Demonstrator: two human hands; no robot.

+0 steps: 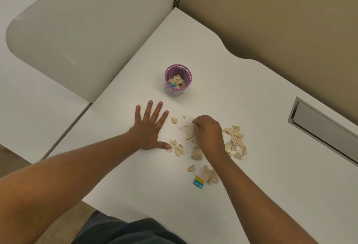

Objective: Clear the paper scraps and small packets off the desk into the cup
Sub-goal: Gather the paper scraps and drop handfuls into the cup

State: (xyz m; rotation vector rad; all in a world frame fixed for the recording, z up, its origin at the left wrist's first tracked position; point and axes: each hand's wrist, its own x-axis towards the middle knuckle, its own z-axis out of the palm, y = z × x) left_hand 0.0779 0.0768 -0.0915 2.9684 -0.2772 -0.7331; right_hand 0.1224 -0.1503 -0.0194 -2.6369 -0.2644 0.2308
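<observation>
A purple-rimmed cup [177, 80] stands on the white desk [242, 92], partly filled with beige paper scraps and a blue packet. Several beige scraps [235, 139] lie scattered in front of it. A blue and yellow packet [198, 182] lies nearest me, beside a small heap of scraps. My left hand [150, 127] rests flat on the desk with fingers spread, its thumb touching scraps at the left of the pile. My right hand [208, 134] is curled over the middle of the pile, fingers pinched on scraps; what lies under it is hidden.
A grey cable hatch [321, 131] is set into the desk at the right. A beige partition wall [271, 11] runs behind the desk. A white divider panel [77, 30] stands at the left, with another desk surface beyond it.
</observation>
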